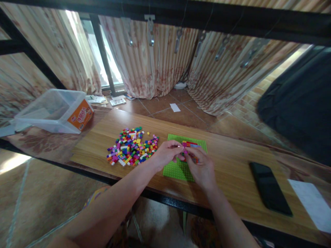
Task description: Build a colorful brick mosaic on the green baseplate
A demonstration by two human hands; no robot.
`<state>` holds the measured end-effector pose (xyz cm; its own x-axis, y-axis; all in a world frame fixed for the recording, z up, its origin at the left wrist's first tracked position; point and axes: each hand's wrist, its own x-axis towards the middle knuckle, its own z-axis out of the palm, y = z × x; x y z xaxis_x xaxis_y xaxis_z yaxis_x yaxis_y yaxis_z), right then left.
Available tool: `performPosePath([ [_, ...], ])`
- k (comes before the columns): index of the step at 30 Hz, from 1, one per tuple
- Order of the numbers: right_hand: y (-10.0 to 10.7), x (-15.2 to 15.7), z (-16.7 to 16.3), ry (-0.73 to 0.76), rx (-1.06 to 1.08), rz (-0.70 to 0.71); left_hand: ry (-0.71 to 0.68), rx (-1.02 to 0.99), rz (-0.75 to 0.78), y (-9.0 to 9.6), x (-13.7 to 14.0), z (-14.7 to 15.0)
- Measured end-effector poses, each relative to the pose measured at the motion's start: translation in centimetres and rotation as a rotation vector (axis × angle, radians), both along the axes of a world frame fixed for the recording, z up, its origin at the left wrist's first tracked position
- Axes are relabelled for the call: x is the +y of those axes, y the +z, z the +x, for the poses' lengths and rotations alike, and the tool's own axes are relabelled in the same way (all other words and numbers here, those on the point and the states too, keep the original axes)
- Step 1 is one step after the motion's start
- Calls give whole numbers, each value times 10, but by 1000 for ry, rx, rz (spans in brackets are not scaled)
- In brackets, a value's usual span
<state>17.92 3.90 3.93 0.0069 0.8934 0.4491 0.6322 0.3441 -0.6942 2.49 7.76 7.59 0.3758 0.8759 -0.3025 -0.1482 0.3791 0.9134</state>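
Over the green baseplate (pixel 178 171) my left hand (pixel 167 153) and my right hand (pixel 203 168) meet, fingers pinched together. Small pink toy building bricks (pixel 185 151) show between the fingertips of both hands; their exact number and shape are hidden. A row of red and orange bricks (pixel 190 143) stands on the plate just behind my fingers. More coloured bricks lie partly covered by my right hand. To the left of my left hand, a loose pile of many-coloured bricks (pixel 131 146) spreads over the wooden table.
A clear plastic bin (pixel 54 115) with an orange label stands at the table's left end. On the right lie a black phone (pixel 270 187) and a white paper sheet (pixel 311 203). A dark bar (pixel 165 10) with hanging metal clips crosses above the far side.
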Motion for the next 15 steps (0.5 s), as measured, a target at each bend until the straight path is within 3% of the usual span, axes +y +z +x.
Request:
performPosePath([
  [6,1,0,3,-26,-71,21,0,47,4,0,1,-1],
  [11,2,1,16,-163,-55,-30,45,194,17,-2,4,-4],
  [15,-1,2,17,-80,-84,3,29,257,28,-6,5,-4],
])
